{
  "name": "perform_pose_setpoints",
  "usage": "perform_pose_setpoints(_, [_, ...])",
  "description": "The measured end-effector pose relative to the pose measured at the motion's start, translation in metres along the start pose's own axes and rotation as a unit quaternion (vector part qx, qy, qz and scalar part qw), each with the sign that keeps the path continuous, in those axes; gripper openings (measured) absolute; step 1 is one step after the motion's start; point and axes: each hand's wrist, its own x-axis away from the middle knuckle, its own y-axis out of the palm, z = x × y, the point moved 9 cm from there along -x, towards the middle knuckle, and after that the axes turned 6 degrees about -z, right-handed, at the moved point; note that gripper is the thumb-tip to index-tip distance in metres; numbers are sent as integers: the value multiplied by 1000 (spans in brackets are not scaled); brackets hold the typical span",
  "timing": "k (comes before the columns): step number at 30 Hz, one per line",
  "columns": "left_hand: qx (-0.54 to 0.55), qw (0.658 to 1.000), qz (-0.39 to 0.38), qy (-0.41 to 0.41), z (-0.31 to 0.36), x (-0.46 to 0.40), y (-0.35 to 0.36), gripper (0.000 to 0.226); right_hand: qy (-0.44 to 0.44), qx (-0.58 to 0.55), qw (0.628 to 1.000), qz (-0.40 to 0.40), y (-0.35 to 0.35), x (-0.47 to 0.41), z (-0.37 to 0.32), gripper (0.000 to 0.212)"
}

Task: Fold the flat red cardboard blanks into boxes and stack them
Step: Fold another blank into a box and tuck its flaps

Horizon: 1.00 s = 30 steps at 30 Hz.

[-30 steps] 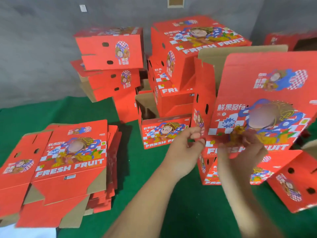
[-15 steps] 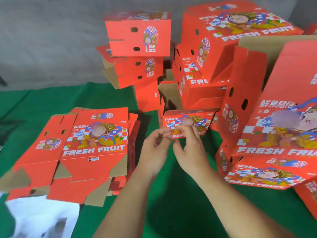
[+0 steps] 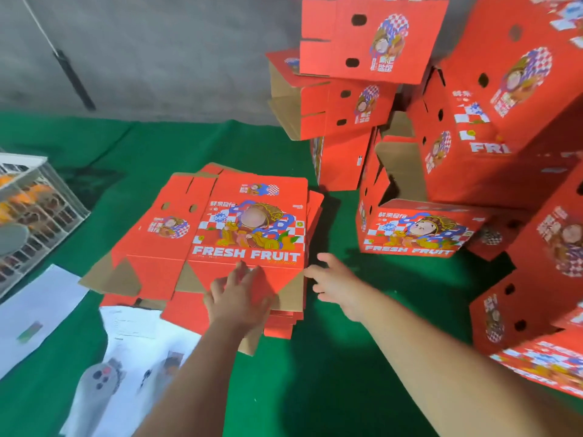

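While both arms reach forward over the green cloth-covered worktop [image 3: 315,373], the scene runs as follows, nearest first.

Left hand: the left hand [image 3: 239,298] lies palm down with fingers straight and slightly spread, pressing on the near flap of the top blank; it curls round nothing.

Right hand: the right hand [image 3: 337,285] hangs just right of the stack's near right corner, fingers loosely spread and apart, holding nothing; whether a fingertip touches the cardboard edge I cannot tell.

White papers: loose white printed sheets [image 3: 132,357] lie on the worktop left of and nearer than the left hand.

Task's thing: the stack of flat red cardboard blanks printed "FRESH FRUIT" [image 3: 220,234] sits directly under and beyond the left hand, brown inner flaps showing at its near edge.

Small folded box: a red cardboard box with a cartoon picture on its face [image 3: 416,228] stands beyond the right hand, a little to its right.

Wire crate: a grey wire-mesh crate with orange contents [image 3: 28,209] stands well to the left of the left hand.

Box pile: folded red cardboard boxes with round holes [image 3: 362,39] are stacked farther off, beyond and right of both hands, some tilted, before a grey wall [image 3: 157,42].
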Motion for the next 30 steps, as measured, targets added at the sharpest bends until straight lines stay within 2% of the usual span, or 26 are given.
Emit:
perform_pose_setpoints(2, [-28, 999, 5, 42, 13, 12, 14, 64, 42, -41, 998, 30, 1, -8, 9, 74])
perform_pose_setpoints(3, [-28, 998, 2, 61, 18, 18, 20, 65, 53, -50, 996, 58, -2, -10, 14, 68])
perform_pose_setpoints(5, [25, 995, -1, 94, 21, 27, 23, 67, 69, -87, 989, 100, -7, -11, 28, 41])
perform_pose_setpoints(7, [167, 978, 12, 128, 15, 32, 9, 68, 76, -142, 980, 116, -8, -8, 43, 18])
perform_pose_setpoints(8, [212, 968, 39, 125, 2, 32, -1, 69, 69, -145, 978, 132, -13, -4, 47, 13])
perform_pose_setpoints(10, [195, 973, 120, 30, -47, 28, -25, 73, 35, -131, 972, 193, -30, 6, 48, 8])
perform_pose_setpoints(12, [209, 959, 152, -115, -105, 28, -42, 80, 2, -145, 964, 225, -43, 20, 46, 7])
perform_pose_setpoints(14, [271, 938, 140, -166, -131, 25, -51, 80, -28, -176, 961, 210, -48, 32, 42, 7])
perform_pose_setpoints(18, [331, 924, 113, -157, -133, 23, -56, 91, -112, -207, 950, 203, -68, 61, 33, 13])
perform_pose_setpoints(20, [435, 891, 110, -72, -122, 22, -57, 67, -145, -206, 949, 191, -76, 73, 35, 16])
perform_pose_setpoints(22, [499, 863, 79, -26, -104, 29, -57, 49, -161, -202, 951, 168, -77, 83, 40, 22])
perform_pose_setpoints(24, [476, 877, 68, -1, -86, 35, -61, 45, -176, -196, 953, 149, -74, 90, 44, 24])
perform_pose_setpoints(25, [454, 887, 85, 5, -84, 35, -63, 48, -186, -189, 952, 155, -74, 96, 45, 23])
perform_pose_setpoints(27, [424, 896, 129, 10, -89, 32, -72, 69, -193, -182, 946, 183, -80, 107, 51, 21])
perform_pose_setpoints(28, [420, 899, 128, -6, -96, 32, -73, 80, -194, -175, 946, 189, -83, 112, 54, 21])
perform_pose_setpoints(30, [456, 884, 97, -24, -103, 37, -69, 84, -195, -162, 948, 191, -86, 123, 62, 23])
